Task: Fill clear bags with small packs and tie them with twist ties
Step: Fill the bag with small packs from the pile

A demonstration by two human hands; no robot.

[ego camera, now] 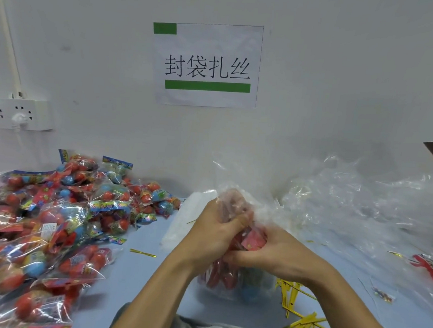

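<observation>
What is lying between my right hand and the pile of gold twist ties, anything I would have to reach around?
Nothing visible blocks it. The right hand grips the clear bag with the left hand, and the gold twist ties lie on the blue table just below the right wrist, bare tabletop between.

Clear bag (pixel 235 202) showing as thin glossy plastic film, crinkling. Small packs (pixel 56 218) looking like shiny wrap, glare catching on creases. Twist ties (pixel 300 325) gleaming as yellow metallic foil. Heap of empty bags (pixel 364 203) appearing glossy, wrinkled plastic. Table (pixel 132 274) reading matt, smooth. Wall sign (pixel 207 63) looking like matt paper. Power strip (pixel 18 113) showing smooth white plastic.
</observation>
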